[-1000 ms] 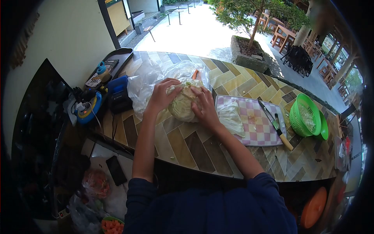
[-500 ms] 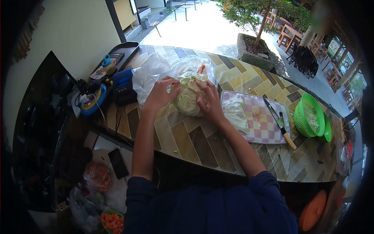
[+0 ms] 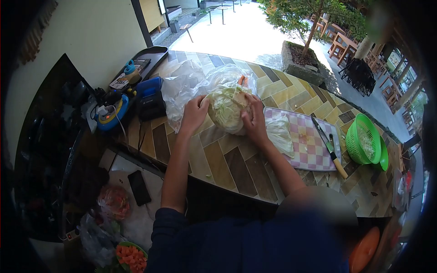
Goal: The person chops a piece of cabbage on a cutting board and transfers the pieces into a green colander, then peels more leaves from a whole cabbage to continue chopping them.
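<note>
A pale green cabbage [image 3: 225, 113] rests on the tiled counter [image 3: 232, 168], held between both hands. My left hand [image 3: 196, 113] lies against its left side, fingers bent on the leaves. On its right side, my right hand [image 3: 255, 119] grips the cabbage with curled fingers. Loose cabbage leaves [image 3: 278, 134] lie just right of my right hand, on the edge of a pink checked cutting board [image 3: 305, 145]. A knife [image 3: 330, 146] with a light wooden handle lies across the board's right part. Behind the cabbage is a clear plastic bag [image 3: 223, 75] with something orange in it.
At the right stands a green basket [image 3: 363, 139] with shredded pieces. A white plastic bag [image 3: 177, 91], a black and blue case [image 3: 150, 102] and a dark tray [image 3: 154, 57] are at the left. Below lie a phone [image 3: 139, 187] and a bowl of orange cubes [image 3: 131, 257].
The cabbage has turned, and its upper side looks different. My left hand has moved from its top to its left side. The whole view has shifted slightly.
</note>
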Action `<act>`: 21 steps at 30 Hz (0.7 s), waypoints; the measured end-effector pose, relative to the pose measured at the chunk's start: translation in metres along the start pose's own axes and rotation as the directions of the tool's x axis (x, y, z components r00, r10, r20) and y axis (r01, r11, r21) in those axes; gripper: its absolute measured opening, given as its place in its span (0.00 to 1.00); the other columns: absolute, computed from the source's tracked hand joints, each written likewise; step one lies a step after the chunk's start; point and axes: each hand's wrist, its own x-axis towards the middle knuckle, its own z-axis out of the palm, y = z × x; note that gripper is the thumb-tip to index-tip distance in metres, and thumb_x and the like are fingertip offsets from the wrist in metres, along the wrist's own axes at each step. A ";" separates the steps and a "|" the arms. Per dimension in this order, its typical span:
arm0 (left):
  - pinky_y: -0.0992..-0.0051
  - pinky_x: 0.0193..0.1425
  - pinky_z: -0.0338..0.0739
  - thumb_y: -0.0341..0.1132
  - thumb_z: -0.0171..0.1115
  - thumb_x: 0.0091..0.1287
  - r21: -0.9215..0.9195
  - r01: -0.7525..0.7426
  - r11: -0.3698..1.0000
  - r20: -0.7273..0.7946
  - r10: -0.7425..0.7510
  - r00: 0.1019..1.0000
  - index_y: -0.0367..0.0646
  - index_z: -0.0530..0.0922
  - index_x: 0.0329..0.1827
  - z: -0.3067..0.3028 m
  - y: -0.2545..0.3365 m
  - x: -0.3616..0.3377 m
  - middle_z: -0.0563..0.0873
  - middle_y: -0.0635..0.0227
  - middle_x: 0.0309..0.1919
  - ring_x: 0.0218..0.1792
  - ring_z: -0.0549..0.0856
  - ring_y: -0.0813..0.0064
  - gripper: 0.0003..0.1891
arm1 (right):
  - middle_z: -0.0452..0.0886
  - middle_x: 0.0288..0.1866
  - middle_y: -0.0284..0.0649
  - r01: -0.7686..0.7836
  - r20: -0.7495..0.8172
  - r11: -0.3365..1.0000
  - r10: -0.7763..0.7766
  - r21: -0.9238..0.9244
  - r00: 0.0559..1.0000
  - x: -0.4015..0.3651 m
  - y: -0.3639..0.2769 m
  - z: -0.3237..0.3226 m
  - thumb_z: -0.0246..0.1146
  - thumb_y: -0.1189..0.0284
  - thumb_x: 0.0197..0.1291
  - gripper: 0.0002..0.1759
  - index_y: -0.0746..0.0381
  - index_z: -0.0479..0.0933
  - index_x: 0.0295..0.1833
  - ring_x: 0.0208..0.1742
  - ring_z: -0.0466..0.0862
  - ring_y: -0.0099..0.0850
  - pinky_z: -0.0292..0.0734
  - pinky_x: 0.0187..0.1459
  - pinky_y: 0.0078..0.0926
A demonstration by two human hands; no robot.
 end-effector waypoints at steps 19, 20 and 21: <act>0.74 0.58 0.80 0.29 0.61 0.67 -0.369 -0.253 0.894 -0.069 0.245 0.967 0.34 0.82 0.55 0.039 0.065 -0.015 0.86 0.57 0.51 0.53 0.85 0.72 0.15 | 0.56 0.64 0.47 -0.131 -0.267 0.979 0.086 -0.157 0.960 -0.034 -0.039 -0.018 0.85 0.62 0.30 0.63 0.64 0.54 0.70 0.68 0.59 0.42 0.61 0.69 0.41; 0.73 0.58 0.79 0.29 0.62 0.66 -0.372 -0.294 0.881 -0.080 0.286 0.955 0.35 0.82 0.54 0.039 0.067 -0.014 0.86 0.57 0.52 0.54 0.85 0.71 0.15 | 0.56 0.63 0.48 -0.120 -0.295 0.989 0.091 -0.083 0.951 -0.033 -0.038 -0.015 0.85 0.61 0.30 0.62 0.64 0.54 0.70 0.67 0.59 0.43 0.60 0.68 0.42; 0.72 0.59 0.79 0.28 0.62 0.65 -0.333 -0.336 0.881 -0.088 0.326 0.941 0.35 0.82 0.54 0.038 0.070 -0.012 0.86 0.56 0.52 0.54 0.85 0.69 0.15 | 0.56 0.62 0.48 -0.107 -0.322 0.994 0.099 -0.008 0.941 -0.034 -0.035 -0.010 0.85 0.61 0.30 0.62 0.65 0.55 0.69 0.67 0.59 0.44 0.59 0.68 0.42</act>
